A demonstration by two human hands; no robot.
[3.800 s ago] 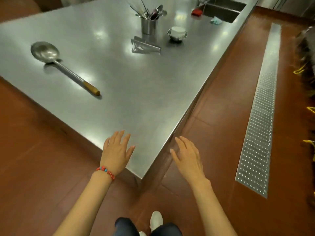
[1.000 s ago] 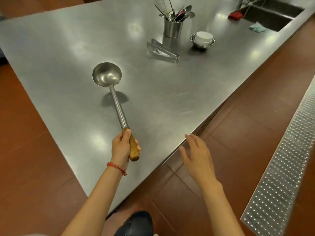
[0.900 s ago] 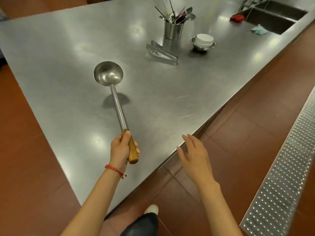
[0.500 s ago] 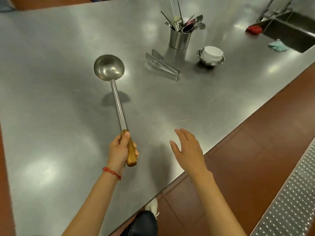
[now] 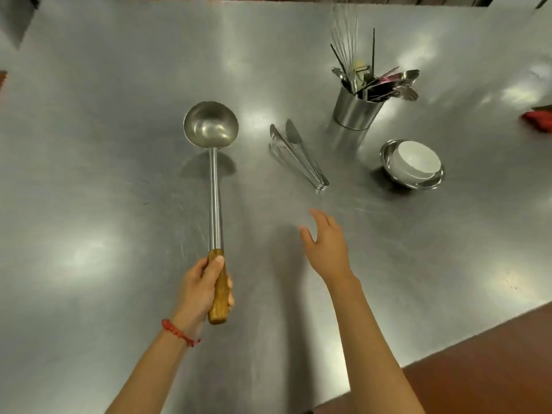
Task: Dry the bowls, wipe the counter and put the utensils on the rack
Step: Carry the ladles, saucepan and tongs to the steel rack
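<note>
Meanwhile left hand fist-wrapped on ladle handle, bowl aloft toward desk centre — right hand splayed, holding nothing.

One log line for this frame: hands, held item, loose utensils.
left hand: gripping ladle | right hand: open, empty | tongs: on counter

Left grip clenched, right spread.

Both forearms are bare up to the frame edge, with no sleeve showing on either. The left hand has 1 thin red braided-cord bracelet around the wrist (a short frayed end sticks out toward the thumb side). The right hand wears nothing, fingers without rings.
</note>
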